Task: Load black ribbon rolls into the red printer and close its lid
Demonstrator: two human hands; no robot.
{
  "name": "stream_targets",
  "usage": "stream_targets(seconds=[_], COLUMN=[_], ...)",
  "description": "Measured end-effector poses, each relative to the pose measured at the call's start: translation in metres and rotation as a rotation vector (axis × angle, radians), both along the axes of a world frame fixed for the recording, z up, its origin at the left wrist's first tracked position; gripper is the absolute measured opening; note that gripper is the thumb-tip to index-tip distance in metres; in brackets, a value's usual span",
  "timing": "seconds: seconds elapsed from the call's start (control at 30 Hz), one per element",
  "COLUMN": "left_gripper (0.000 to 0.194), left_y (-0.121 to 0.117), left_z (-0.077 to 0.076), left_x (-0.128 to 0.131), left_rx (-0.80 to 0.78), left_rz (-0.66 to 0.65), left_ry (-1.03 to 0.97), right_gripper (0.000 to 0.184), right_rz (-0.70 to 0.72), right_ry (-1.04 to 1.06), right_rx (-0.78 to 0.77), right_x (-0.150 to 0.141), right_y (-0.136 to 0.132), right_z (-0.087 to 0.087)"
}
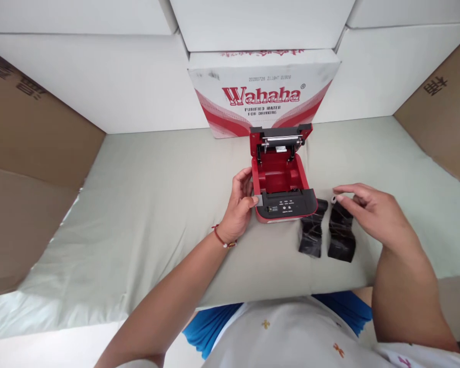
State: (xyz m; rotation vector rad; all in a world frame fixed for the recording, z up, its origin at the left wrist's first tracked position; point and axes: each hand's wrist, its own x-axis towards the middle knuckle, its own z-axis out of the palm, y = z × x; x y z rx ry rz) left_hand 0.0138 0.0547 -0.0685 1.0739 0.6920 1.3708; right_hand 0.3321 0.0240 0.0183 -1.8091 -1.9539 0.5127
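Note:
A red and black label printer (284, 176) rests on the cloth with its lid (281, 140) raised, showing a bare red compartment. My left hand (240, 207) is wrapped around the printer's left side, and its thumb lies on a grey latch (259, 200). Beyond the printer's right side, my right hand (371, 207) pinches a small white roll (334, 199) with a dark hole in its end. One glossy black strip (341, 240) lies below that roll; whether they are joined I cannot tell. Another black strip (311, 235) lies beside it, close to the printer's front right corner.
A Wahaha water carton (266, 94) stands right behind the printer's lid. White boxes (138, 82) form a wall at the back. Brown cardboard (34, 168) borders the left side, and more cardboard (440, 107) borders the right. Pale green cloth (157, 204) covers the table.

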Motion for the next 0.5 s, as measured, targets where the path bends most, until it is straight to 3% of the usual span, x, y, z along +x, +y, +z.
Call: stream_targets(seconds=[0.07,0.17,0.33,0.4,0.5], left_gripper=[0.074,0.073,0.073,0.074,0.073], left_y=[0.000,-0.001,-0.002,-0.001,0.000], left_z=[0.000,0.002,0.004,0.004,0.003], left_x=[0.000,0.000,-0.001,-0.001,-0.001], left_rx=[0.000,0.001,-0.004,-0.001,-0.009], left_rz=[0.003,0.015,-0.006,-0.012,-0.003], left_ry=[0.003,0.003,0.006,0.005,-0.010], right_gripper=[0.039,0.041,0.045,0.044,0.042], right_rz=[-0.060,0.029,0.099,0.112,0.130], right_ry=[-0.067,-0.143,-0.095,-0.078,-0.020], right_rx=[0.080,0.041,-0.007,-0.017,-0.047], right_x=[0.017,0.038,0.038,0.035,0.040], right_y=[-0.001,-0.002,-0.004,-0.006,-0.011], right_z=[-0.005,-0.019,-0.034,-0.025,0.007])
